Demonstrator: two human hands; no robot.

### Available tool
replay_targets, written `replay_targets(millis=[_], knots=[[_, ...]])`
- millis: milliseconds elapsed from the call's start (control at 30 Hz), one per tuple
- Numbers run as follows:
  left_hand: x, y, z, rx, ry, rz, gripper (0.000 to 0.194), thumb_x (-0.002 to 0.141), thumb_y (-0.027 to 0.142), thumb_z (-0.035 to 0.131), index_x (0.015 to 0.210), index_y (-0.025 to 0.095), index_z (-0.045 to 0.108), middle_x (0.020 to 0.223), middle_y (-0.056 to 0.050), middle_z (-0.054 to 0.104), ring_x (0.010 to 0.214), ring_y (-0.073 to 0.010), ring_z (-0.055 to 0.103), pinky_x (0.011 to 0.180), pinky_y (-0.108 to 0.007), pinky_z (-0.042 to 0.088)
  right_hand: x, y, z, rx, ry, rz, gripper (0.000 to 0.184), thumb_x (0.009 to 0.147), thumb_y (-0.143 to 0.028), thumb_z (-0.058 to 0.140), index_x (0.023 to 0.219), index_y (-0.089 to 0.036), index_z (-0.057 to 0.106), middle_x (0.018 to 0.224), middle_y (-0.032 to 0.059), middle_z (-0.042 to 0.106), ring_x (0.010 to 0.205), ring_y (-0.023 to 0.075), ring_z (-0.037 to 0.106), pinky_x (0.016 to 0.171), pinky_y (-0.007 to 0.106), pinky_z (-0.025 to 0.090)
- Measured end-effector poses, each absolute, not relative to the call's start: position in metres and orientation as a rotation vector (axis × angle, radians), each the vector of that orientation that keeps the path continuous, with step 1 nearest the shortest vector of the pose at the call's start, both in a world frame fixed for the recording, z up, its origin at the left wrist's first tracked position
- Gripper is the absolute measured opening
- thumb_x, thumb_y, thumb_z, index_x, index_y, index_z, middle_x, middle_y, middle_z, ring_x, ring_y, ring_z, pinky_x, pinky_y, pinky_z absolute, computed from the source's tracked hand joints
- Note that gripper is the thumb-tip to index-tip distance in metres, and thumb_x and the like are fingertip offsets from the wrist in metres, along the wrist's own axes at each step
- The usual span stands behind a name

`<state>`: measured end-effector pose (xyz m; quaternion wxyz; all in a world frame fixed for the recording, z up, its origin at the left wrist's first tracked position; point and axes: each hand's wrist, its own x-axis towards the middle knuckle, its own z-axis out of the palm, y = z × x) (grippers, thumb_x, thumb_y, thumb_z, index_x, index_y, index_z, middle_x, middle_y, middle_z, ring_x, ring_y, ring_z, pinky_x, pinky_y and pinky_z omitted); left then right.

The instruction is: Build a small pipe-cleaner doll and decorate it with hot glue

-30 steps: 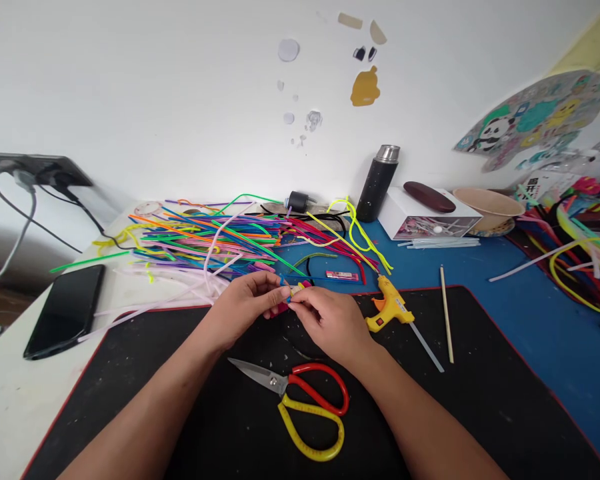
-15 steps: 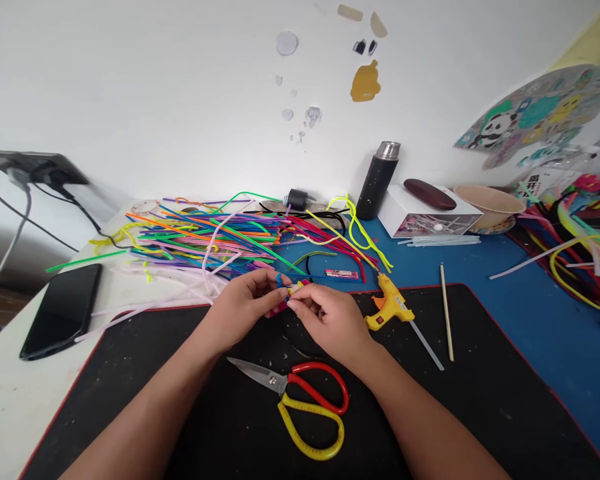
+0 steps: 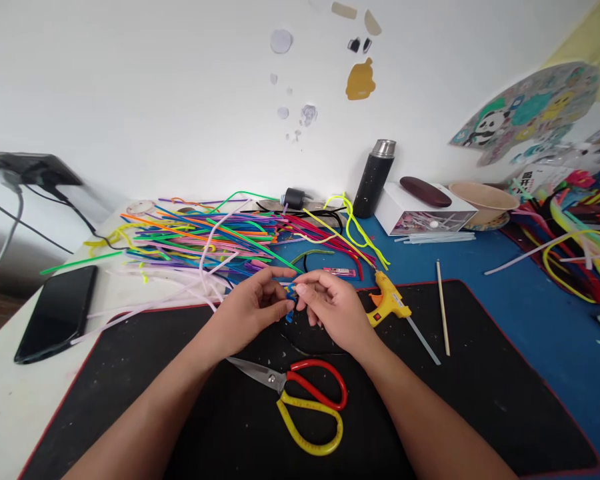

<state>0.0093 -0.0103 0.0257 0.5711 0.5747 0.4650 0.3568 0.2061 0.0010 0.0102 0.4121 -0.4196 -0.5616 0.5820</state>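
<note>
Between my fingertips is a small craft piece of bent blue pipe cleaner (image 3: 291,291) with a bit of yellow on it. My left hand (image 3: 255,303) pinches it from the left. My right hand (image 3: 333,303) closes its thumb and fingers at the right side of the same piece, partly hiding it. Just below my hands, scissors (image 3: 310,400) with one red and one yellow handle lie on the black mat (image 3: 145,387). A yellow glue gun (image 3: 391,300) with a glue stick in its back rests right of my right hand.
A heap of coloured pipe cleaners (image 3: 205,233) lies behind my hands, with more at the far right (image 3: 570,247). A phone (image 3: 57,313) is at left. A wooden stick (image 3: 443,310), a black flask (image 3: 374,180), a white box (image 3: 405,210) and a bowl (image 3: 485,200) stand or lie rightward.
The piece has turned between my fingers; its pink part no longer shows and more blue does. My right hand's fingers have shifted on it. The view has moved slightly.
</note>
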Motion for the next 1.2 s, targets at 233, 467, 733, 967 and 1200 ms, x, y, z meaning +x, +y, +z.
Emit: replay_targets(millis=[233,467,733,967,1200], knots=[[0.0127,-0.0155,0.0197,1.430,1.069,0.807,0.048,0.090,0.031,0.073,0.134,0.019,0.059,0.077,0.005,0.060,0.067,-0.0138,0.050,0.064,-0.028,0.040,0.2066,0.0013,0.0091,-1.078,-1.428,1.492,0.029,0.094,-0.048,0.072,0.090,-0.019,0.068,0.068,-0.0023,0.067,0.048,0.0093,0.054,0.047,0.023,0.039],[0.0149,-0.0181,0.0198,1.372,0.977,0.787,0.055,0.089,0.035,0.078,0.137,0.021,0.056,0.088,0.001,0.065,0.079,-0.0169,0.059,0.071,-0.030,0.046,0.2090,0.0042,0.0114,-1.100,-1.345,1.469,0.033,0.091,-0.052,0.074,0.087,-0.020,0.067,0.061,-0.0045,0.063,0.046,0.0099,0.052,0.047,0.024,0.041],[0.0162,-0.0190,0.0213,1.439,1.020,0.753,0.051,0.090,0.027,0.072,0.139,0.023,0.058,0.084,0.004,0.061,0.075,-0.0157,0.056,0.072,-0.031,0.046,0.2111,0.0052,0.0103,-1.124,-1.274,1.500,0.038,0.089,-0.056,0.076,0.084,-0.020,0.066,0.058,-0.0046,0.063,0.045,0.0097,0.052,0.046,0.023,0.040],[0.0159,-0.0185,0.0200,1.465,1.049,0.732,0.053,0.091,0.026,0.069,0.142,0.024,0.056,0.082,0.003,0.061,0.075,-0.0169,0.057,0.073,-0.031,0.045,0.2121,0.0061,0.0097,-1.102,-1.205,1.594,0.042,0.085,-0.060,0.080,0.082,-0.020,0.066,0.056,-0.0048,0.062,0.044,0.0097,0.051,0.044,0.022,0.039],[0.0155,-0.0192,0.0247,1.412,0.984,0.713,0.060,0.089,0.024,0.070,0.147,0.023,0.052,0.083,0.003,0.062,0.077,-0.0170,0.059,0.074,-0.031,0.047,0.2117,0.0073,0.0075,-1.074,-1.170,1.643,0.044,0.084,-0.060,0.081,0.080,-0.020,0.064,0.056,-0.0051,0.062,0.044,0.0094,0.051,0.043,0.021,0.039]])
